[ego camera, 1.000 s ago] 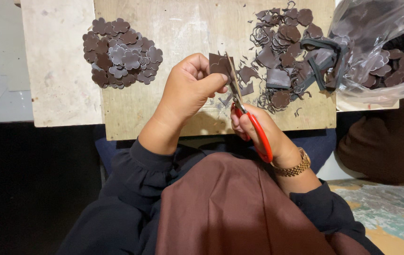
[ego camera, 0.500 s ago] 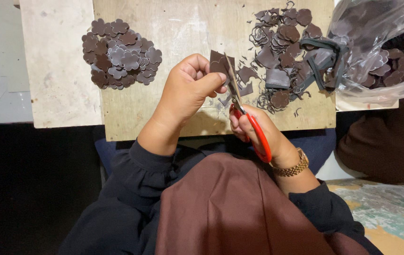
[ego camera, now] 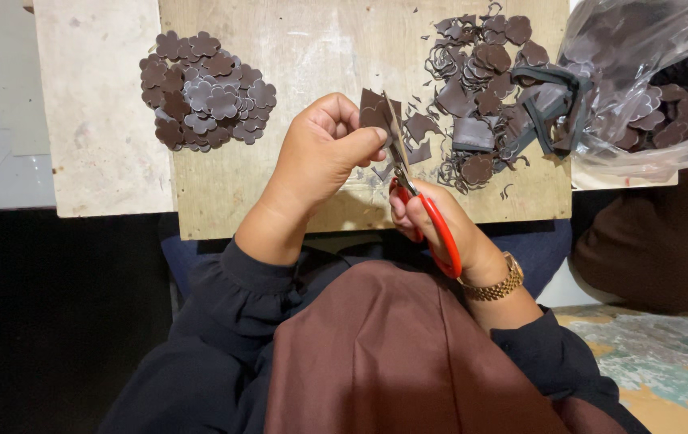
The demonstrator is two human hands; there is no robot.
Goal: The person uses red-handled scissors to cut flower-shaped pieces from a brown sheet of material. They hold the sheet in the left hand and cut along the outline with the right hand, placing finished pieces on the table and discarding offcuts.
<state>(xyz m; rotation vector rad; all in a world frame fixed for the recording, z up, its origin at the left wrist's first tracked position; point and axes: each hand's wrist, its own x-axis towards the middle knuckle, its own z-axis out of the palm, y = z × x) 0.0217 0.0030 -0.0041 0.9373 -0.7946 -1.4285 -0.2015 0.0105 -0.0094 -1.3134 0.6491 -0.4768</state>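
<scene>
My left hand (ego camera: pixel 321 153) pinches a small dark brown piece of material (ego camera: pixel 374 111) between thumb and fingers above a wooden board (ego camera: pixel 320 48). My right hand (ego camera: pixel 440 225) grips red-handled scissors (ego camera: pixel 420 201), whose blades reach up against the right edge of the brown piece. A gold watch sits on my right wrist. A heap of finished brown flower shapes (ego camera: pixel 207 90) lies on the board to the left of my hands.
A pile of brown offcuts and uncut pieces (ego camera: pixel 485 76) lies on the board's right side. A clear plastic bag (ego camera: pixel 649 88) with more brown shapes sits at the far right. A pale slab (ego camera: pixel 95 104) adjoins the board's left edge.
The brown piece has turned slightly in my left hand and the scissor blades have shifted along its edge. The piles have not moved.
</scene>
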